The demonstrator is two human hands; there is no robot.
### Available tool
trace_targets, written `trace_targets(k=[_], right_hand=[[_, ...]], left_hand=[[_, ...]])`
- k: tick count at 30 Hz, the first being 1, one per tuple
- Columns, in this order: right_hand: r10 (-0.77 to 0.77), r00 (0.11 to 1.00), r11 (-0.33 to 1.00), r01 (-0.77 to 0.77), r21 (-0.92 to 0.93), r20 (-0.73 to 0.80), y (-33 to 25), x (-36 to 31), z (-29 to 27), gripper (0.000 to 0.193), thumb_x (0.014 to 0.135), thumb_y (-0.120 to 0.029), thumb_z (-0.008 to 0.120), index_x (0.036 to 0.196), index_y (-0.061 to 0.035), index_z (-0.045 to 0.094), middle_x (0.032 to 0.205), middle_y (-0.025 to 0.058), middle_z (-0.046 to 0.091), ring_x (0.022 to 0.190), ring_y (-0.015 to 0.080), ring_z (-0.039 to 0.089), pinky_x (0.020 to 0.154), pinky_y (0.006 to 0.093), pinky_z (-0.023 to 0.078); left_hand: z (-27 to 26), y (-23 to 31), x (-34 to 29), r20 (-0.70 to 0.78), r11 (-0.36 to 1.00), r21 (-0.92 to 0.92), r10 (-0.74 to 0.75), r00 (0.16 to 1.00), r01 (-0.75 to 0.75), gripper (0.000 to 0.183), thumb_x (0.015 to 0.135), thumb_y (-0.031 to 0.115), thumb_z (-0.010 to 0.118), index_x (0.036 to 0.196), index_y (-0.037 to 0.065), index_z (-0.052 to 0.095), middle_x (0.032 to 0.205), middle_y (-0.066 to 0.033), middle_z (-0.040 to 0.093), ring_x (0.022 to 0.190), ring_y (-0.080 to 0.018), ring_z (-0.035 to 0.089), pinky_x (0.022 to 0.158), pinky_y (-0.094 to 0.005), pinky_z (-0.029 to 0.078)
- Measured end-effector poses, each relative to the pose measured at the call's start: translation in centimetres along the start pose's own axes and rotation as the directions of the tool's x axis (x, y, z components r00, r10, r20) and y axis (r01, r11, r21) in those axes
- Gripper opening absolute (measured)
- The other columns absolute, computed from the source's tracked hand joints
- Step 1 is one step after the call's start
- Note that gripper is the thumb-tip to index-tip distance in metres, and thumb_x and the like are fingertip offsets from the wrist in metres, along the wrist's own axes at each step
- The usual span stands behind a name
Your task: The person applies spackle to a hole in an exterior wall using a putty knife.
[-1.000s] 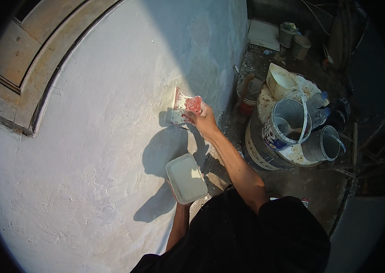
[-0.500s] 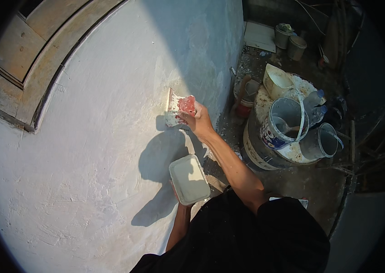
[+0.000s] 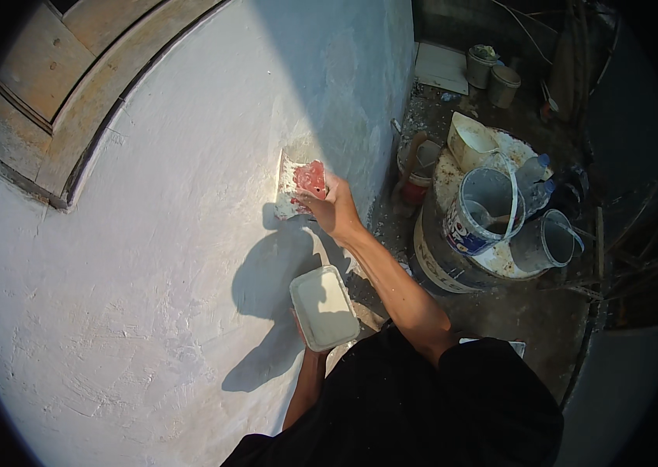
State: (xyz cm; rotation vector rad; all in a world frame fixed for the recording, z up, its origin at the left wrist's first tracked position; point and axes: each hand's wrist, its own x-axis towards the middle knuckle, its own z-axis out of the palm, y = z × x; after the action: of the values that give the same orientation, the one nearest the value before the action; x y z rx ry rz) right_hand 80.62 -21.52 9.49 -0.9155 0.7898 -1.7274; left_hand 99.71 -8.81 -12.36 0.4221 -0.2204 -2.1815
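Note:
My right hand [image 3: 334, 206] grips a red putty spreader [image 3: 311, 179] smeared with whitish filler. The spreader's wide edge lies against the pale plastered wall [image 3: 173, 257], just left of a damp-looking, freshly coated patch. Lower down, my left hand [image 3: 299, 330] supports a rectangular plastic tub [image 3: 323, 308] from beneath and its left side; most of its fingers are hidden behind it. Smooth off-white paste fills the tub, and a shadow falls across it. Both arms throw dark shadows on the wall.
To the right stands a drum [image 3: 439, 261] with a stained top [image 3: 516, 265]. It carries a pail with a handle [image 3: 492, 204], a cut cream container [image 3: 472, 140], a grey bucket [image 3: 544, 243] and plastic bottles [image 3: 533, 169]. A wooden frame [image 3: 96, 101] borders the wall at upper left.
My right hand and the spreader have shifted slightly left along the wall. The tub in my left hand stays nearly where it was. The view has tilted a little.

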Motion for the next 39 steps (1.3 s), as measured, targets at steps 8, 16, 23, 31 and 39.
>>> trace_targets(k=[8,16,23,31,39], right_hand=[[0.042,0.998,0.997,-0.039,-0.062,0.045,-2.3,-0.6,1.5,0.025,0.082,0.012,0.053,0.106,0.0063,0.053,0.093,0.0049,0.06,0.082,0.0087,0.055,0.074,0.0245,0.047],[-0.034,0.998,0.996,0.029,0.084,0.059,-2.6,-1.0,3.1,0.026,0.081,0.01,0.051,0.106,0.0045,0.055,0.09,0.0029,0.06,0.079,0.0077,0.054,0.072,0.023,0.045],[-0.325,0.94,0.827,0.336,-0.451,0.103,-3.2,-2.7,5.0,0.027,0.081,-0.005,0.059,0.106,0.0045,0.056,0.077,0.0107,0.063,0.066,0.0164,0.058,0.062,0.0285,0.046],[-0.601,0.788,0.576,0.54,-0.614,0.13,-3.0,-7.2,8.8,0.023,0.08,0.002,0.057,0.103,0.0011,0.058,0.08,0.02,0.061,0.073,0.034,0.061,0.061,0.0389,0.048],[-0.239,0.959,0.951,0.199,-0.238,-0.152,1.6,-6.2,0.6,0.023,0.083,-0.009,0.06,0.103,0.0022,0.058,0.088,0.0141,0.067,0.081,0.022,0.066,0.071,0.0316,0.05]], left_hand=[[2.6,-0.2,-0.6,0.042,1.0,-0.007,-0.012,0.999,0.012,0.095,0.076,0.076,0.043,0.145,0.014,0.02,0.139,-0.0262,0.032,0.112,-0.0455,0.048,0.085,-0.0551,0.05],[4.3,0.0,-1.3,0.106,0.999,0.038,-0.016,0.994,0.012,0.095,0.076,0.076,0.041,0.145,0.013,0.02,0.139,-0.026,0.032,0.111,-0.0453,0.049,0.083,-0.0545,0.051],[5.1,-0.8,-1.5,0.058,1.0,0.023,-0.008,0.998,0.007,0.094,0.077,0.075,0.043,0.145,0.013,0.021,0.139,-0.0259,0.033,0.113,-0.045,0.048,0.086,-0.0538,0.05],[7.0,-1.3,-1.3,-0.006,0.999,-0.045,-0.008,1.0,0.008,0.094,0.077,0.074,0.043,0.145,0.013,0.021,0.139,-0.0258,0.033,0.114,-0.045,0.047,0.087,-0.0537,0.049],[8.2,-2.0,-2.2,-0.093,0.987,-0.145,0.062,0.994,-0.075,0.094,0.077,0.074,0.044,0.145,0.013,0.021,0.139,-0.0258,0.033,0.115,-0.045,0.047,0.088,-0.0536,0.049]])
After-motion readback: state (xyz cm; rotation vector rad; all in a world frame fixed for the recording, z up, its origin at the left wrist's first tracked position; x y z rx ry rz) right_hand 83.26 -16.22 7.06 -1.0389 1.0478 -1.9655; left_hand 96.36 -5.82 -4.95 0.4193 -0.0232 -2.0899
